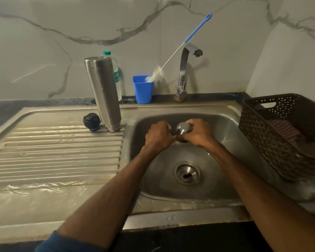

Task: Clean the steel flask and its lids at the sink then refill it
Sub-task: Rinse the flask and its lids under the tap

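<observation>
The tall steel flask [103, 93] stands upside down on the draining board at the sink's left rim. Beside it on the left lies a black inner lid [91, 121]. Over the sink basin [224, 135] both my hands meet around a small steel cap lid [182, 128]. My right hand [198, 132] grips the cap from the right, fingers curled over it. My left hand [158, 135] is curled against the cap's left side; its fingertips are hidden, and how far it holds the cap I cannot tell. No water runs from the tap [186, 70].
A blue cup [142, 90] with a long blue-handled bottle brush [182, 44] stands behind the sink. A plastic water bottle [117, 75] sits behind the flask. A dark woven basket [284, 135] holding dishes fills the right counter. The drain [187, 172] lies below my hands.
</observation>
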`<action>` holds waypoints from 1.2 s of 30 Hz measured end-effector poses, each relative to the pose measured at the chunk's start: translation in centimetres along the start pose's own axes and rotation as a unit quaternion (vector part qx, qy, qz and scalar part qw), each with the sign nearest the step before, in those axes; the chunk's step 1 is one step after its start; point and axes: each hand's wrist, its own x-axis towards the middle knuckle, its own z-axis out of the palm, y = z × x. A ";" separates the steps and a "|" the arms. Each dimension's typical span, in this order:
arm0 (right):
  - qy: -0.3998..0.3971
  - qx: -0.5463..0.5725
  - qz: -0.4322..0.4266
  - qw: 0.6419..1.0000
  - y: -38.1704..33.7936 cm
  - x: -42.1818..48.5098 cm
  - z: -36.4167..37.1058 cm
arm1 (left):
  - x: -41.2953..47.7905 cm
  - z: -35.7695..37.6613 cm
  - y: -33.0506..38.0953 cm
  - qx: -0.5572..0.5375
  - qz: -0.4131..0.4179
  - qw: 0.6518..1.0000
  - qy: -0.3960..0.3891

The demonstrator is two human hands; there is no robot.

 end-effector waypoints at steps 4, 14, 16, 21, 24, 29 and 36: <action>0.156 0.033 -0.070 0.985 -0.6 -0.1 -0.4 | 0.2 -0.4 -0.3 -0.021 -0.002 1.000 0.011; 0.048 0.008 -0.010 0.999 -0.3 -0.8 0.0 | 0.4 -1.5 -0.3 -0.091 0.033 0.995 0.016; 0.048 0.044 -0.008 0.998 -1.0 -1.0 -0.2 | 0.3 -2.4 -0.2 -0.091 0.063 0.994 -0.010; 0.032 0.155 -0.011 0.987 -4.4 -2.7 -1.0 | -1.9 -5.1 0.0 -0.028 0.159 0.986 -0.040; 0.005 0.190 -0.037 0.981 -6.8 -4.5 -0.4 | -4.4 -6.8 -1.3 0.027 0.186 0.982 0.034; -0.019 0.193 -0.088 0.977 -10.2 -7.1 1.8 | -7.7 -9.8 -4.5 0.003 0.196 0.971 0.135; -0.034 0.187 -0.134 0.973 -14.4 -9.3 5.5 | -10.0 -14.6 -8.7 0.012 0.215 0.962 0.169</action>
